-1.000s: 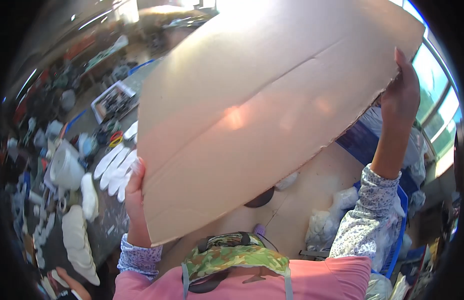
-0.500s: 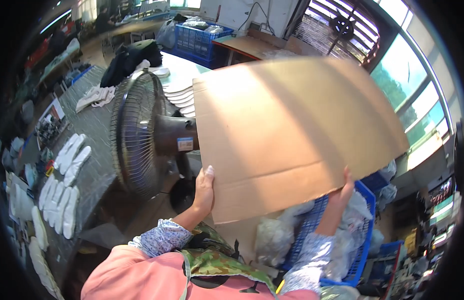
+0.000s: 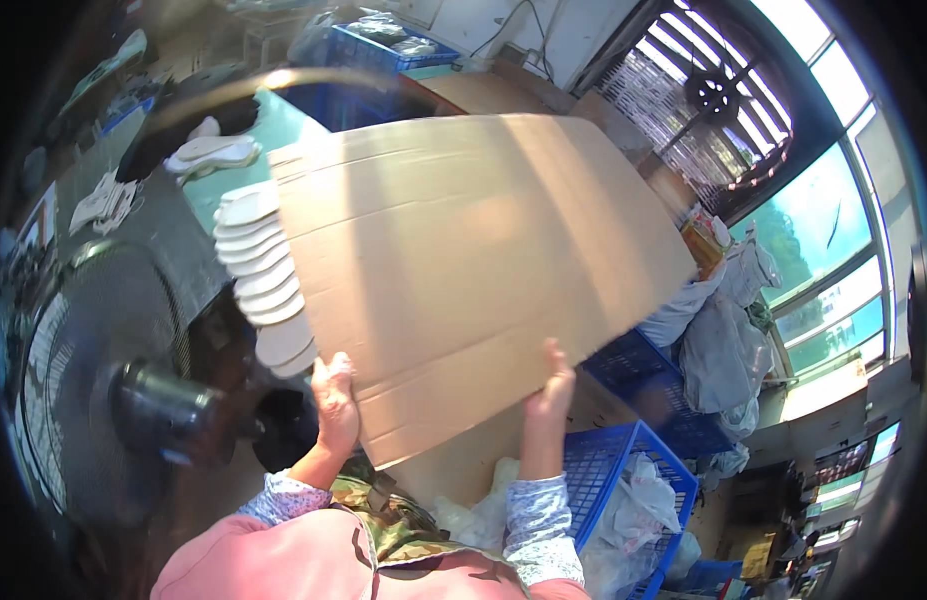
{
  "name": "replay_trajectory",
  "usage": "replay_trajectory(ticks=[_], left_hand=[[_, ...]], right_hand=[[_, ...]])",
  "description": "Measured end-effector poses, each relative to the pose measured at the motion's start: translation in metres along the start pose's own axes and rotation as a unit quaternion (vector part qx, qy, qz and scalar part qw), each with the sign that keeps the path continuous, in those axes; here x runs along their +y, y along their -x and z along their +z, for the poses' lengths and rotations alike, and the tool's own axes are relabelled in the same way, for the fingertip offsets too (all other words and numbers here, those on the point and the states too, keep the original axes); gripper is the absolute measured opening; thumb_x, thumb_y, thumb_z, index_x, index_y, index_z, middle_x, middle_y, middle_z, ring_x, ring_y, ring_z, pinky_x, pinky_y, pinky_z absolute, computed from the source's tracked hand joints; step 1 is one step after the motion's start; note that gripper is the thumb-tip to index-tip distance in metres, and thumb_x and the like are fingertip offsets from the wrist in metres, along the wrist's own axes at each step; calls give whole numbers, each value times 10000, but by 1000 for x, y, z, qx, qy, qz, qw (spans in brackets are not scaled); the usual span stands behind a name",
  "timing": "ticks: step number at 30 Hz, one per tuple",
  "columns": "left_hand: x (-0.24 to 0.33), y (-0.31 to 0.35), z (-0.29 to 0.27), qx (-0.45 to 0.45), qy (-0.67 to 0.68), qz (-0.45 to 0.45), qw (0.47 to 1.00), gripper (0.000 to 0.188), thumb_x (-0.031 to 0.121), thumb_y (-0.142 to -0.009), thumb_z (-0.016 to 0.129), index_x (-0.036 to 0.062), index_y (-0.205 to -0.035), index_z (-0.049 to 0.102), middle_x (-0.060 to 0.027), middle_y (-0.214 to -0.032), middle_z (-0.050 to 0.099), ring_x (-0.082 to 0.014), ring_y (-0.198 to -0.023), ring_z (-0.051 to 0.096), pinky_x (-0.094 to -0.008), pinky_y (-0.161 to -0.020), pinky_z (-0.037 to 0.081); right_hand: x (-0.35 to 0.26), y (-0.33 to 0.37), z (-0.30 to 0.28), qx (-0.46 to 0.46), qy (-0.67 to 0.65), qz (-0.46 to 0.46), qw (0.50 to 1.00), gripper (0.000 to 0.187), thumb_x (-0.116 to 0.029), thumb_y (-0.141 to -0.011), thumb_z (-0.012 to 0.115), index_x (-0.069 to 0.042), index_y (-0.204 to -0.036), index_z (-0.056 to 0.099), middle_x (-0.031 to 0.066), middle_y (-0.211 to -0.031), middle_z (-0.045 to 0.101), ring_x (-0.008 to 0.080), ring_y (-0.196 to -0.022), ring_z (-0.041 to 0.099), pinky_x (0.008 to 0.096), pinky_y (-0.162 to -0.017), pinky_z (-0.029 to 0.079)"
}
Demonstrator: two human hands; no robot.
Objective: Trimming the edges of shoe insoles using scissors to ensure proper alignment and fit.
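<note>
Both hands hold a large flattened cardboard sheet [image 3: 463,270] by its near edge: the left hand [image 3: 333,405] clamps the lower left corner, the right hand [image 3: 555,385] pinches the lower edge. The sheet spreads up and away from them. Keeping both grips firm and level should steer it clear of the stacked white insoles [image 3: 258,275] beyond the left hand and the blue crate [image 3: 633,480] beside the right.

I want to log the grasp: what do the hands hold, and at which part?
Both hands hold a flattened cardboard sheet by its near edge: left hand at the near-left corner, right hand further right along that edge.
</note>
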State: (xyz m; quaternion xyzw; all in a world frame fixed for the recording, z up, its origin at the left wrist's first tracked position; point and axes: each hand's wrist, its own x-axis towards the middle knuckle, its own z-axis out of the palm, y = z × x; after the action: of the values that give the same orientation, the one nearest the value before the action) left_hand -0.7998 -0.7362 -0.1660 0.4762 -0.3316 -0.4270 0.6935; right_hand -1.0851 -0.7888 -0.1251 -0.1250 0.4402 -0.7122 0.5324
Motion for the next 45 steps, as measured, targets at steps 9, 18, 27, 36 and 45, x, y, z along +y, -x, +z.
replay_trajectory(ticks=[9,18,27,36,45], left_hand=[[-4,-87,132,145,25,108,983,353,216,-1013,442,-29,-1267,419,-68,-1162,527,-143,-1086,489,-299,-964,383],[-88,-179,231,187,34,2,982,459,260,-1009,459,-26,-1359,375,-132,-1208,520,-173,-957,586,-321,-833,489],[-113,-119,277,256,-148,-10,955,164,154,-991,507,29,-885,503,-44,-738,586,-125,-701,635,-273,-716,518],[-126,-95,289,421,-150,-52,893,296,190,-990,484,65,-721,476,-51,-662,579,-57,-544,478,-221,-529,404],[-116,-157,289,421,151,138,884,411,331,-1000,452,33,-1280,493,-145,-1279,556,-210,-1128,549,-382,-1031,410]], right_hand=[[40,-166,108,-155,-16,219,963,191,-187,-887,693,-47,-1016,677,51,-992,690,189,-899,658,365,-815,557],[26,-390,175,-237,95,212,943,255,-170,-941,609,-18,-1141,654,69,-1086,684,183,-1001,633,337,-909,514],[105,-662,287,-253,84,148,952,297,-200,-939,618,-36,-1185,637,51,-1224,645,134,-1124,595,309,-999,456],[230,-700,323,-235,39,283,929,276,-249,-931,636,-84,-1152,646,19,-1148,671,191,-1052,624,390,-913,504],[332,-702,310,-408,169,295,847,565,-398,-973,533,3,-1364,459,113,-1399,485,273,-1262,461,427,-1075,366]])
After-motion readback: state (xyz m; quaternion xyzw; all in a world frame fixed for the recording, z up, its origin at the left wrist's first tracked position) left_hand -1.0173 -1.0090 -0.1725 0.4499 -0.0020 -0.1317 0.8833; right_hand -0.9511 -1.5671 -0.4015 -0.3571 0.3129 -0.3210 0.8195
